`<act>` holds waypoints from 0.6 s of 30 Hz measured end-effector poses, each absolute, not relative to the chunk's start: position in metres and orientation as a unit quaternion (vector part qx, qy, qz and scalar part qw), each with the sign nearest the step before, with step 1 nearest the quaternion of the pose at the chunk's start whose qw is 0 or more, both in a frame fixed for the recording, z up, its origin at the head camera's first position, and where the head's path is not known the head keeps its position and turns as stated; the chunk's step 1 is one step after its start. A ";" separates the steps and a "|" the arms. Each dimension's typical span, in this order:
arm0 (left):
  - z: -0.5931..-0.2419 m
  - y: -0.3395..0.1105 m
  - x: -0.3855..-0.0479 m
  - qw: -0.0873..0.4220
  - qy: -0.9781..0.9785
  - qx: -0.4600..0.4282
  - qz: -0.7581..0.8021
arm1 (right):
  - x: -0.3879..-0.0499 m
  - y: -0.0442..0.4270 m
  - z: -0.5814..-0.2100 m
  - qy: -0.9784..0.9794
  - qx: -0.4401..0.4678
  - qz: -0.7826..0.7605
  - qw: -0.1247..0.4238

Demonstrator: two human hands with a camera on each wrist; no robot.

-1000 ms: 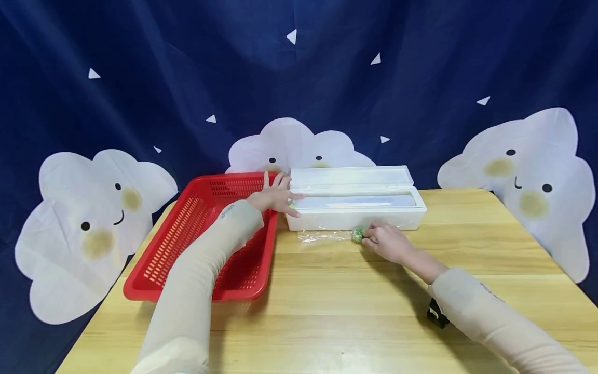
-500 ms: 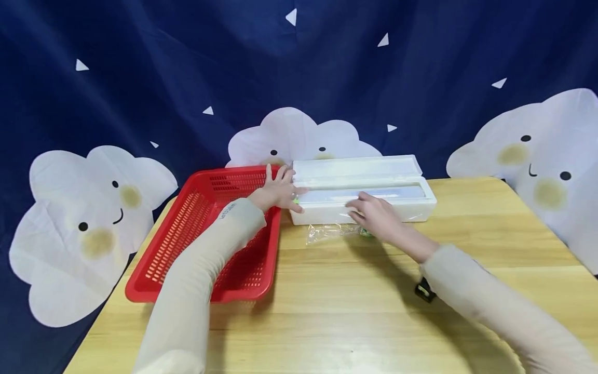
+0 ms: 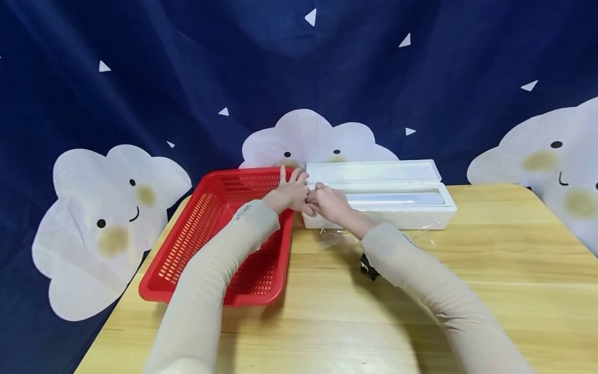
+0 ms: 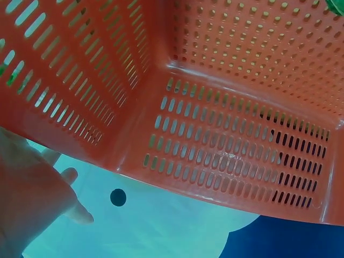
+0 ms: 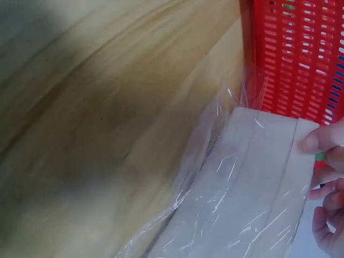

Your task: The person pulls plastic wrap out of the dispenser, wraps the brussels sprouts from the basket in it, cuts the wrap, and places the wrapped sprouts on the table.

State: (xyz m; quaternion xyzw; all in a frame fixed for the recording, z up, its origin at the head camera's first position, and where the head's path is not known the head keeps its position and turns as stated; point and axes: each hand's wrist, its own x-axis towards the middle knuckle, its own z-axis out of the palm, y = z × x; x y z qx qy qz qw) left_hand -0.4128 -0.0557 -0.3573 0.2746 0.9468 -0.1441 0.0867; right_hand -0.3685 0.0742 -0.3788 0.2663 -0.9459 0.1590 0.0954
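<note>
A white cling film dispenser box (image 3: 383, 218) lies lengthwise with its lid (image 3: 374, 171) raised and a film roll (image 3: 397, 199) inside. Clear film (image 5: 215, 183) spills over its front onto the table. My left hand (image 3: 294, 195) rests at the box's left end, fingers spread, thumb on the front. Right beside it, my right hand (image 3: 329, 204) has its fingers curled at the same end. A small green slider (image 5: 321, 156) shows between fingers at the box's edge in the right wrist view; other details are hidden by the hands.
A red perforated basket (image 3: 273, 283) stands left of the box, under my left forearm. A small black object (image 3: 368, 267) lies near my right sleeve on the wooden table (image 3: 317, 332). A dark blue curtain (image 3: 196, 62) with clouds hangs behind.
My right hand has let go of the green clump at the film's end and moved left along the box to my left hand. My left hand stays at the box's left end.
</note>
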 end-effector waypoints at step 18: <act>-0.358 -0.050 -0.411 0.076 0.946 0.280 -0.142 | -0.368 0.069 -0.373 -0.959 0.271 -0.011 0.080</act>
